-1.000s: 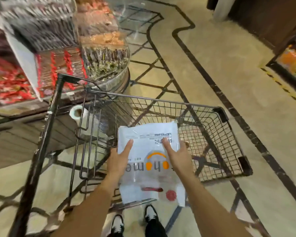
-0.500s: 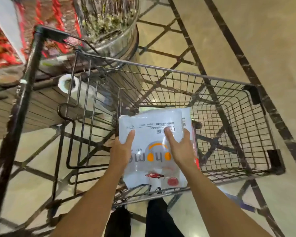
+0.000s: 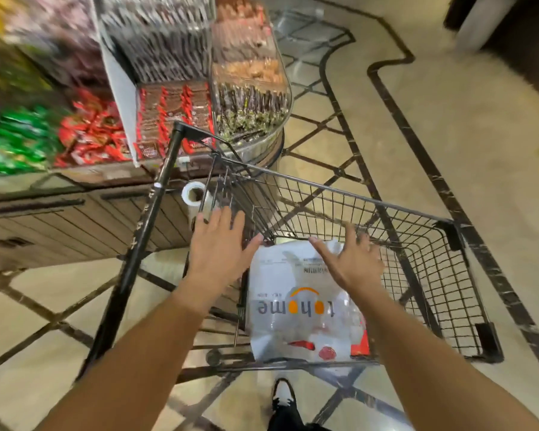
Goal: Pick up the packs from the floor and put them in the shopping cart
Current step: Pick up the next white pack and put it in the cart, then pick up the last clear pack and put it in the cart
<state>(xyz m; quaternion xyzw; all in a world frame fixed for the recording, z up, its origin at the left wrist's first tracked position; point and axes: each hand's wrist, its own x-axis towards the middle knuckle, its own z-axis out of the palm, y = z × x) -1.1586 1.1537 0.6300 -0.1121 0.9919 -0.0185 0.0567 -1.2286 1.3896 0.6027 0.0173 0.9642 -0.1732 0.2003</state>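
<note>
A white plastic pack (image 3: 296, 309) with an orange and grey logo lies flat in the basket of the dark wire shopping cart (image 3: 423, 259). A red edge of something under it shows at its right side. My left hand (image 3: 218, 247) hovers above the cart's left side, fingers spread, holding nothing. My right hand (image 3: 349, 259) floats over the pack's far end, fingers apart, not gripping it.
A shelf of wrapped sweets (image 3: 168, 116) and a curved clear bin (image 3: 249, 98) stand left of the cart. A roll of plastic bags (image 3: 193, 194) hangs by the cart handle (image 3: 147, 231). My shoe (image 3: 282, 393) is below the cart. Tiled floor spreads to the right.
Both hands have let go of the white pack, which now lies in the cart. My hands have lifted off it and opened. The view has tilted up.
</note>
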